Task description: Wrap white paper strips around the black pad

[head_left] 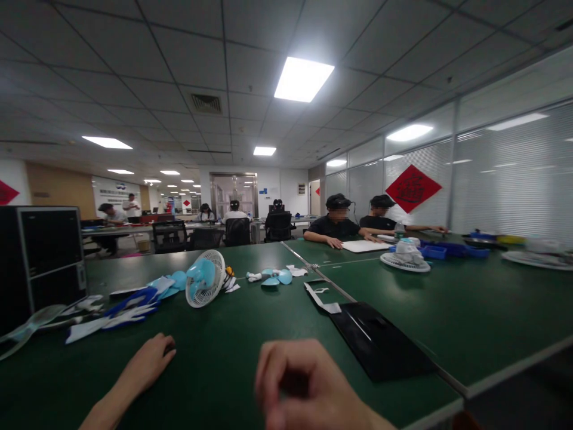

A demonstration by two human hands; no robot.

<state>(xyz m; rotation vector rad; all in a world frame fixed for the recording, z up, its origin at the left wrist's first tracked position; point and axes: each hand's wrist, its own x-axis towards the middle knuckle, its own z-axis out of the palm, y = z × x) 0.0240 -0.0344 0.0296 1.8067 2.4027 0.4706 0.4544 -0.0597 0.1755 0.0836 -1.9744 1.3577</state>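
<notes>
My left hand [152, 360] rests on the green tabletop, its fingers loosely bent with the thumb apart and nothing seen in it. Raised close to the camera is my right hand [308, 382], slightly blurred, its fingers curled in and nothing visible in them. Beyond my hands a fan head [206, 279] with a white grille and light blue blades stands tilted on the table. A loose light blue fan blade [276, 278] lies right of it. To the right of my right hand lies a flat black panel [380, 340] with a white strip [323, 298] at its far end.
A black cabinet [51, 257] stands at the left, with blue and white gloves [120, 316] before it. Across the table two people in headgear sit near a white board [364, 246]. A white fan grille [405, 263] and blue trays [452, 249] are at the right.
</notes>
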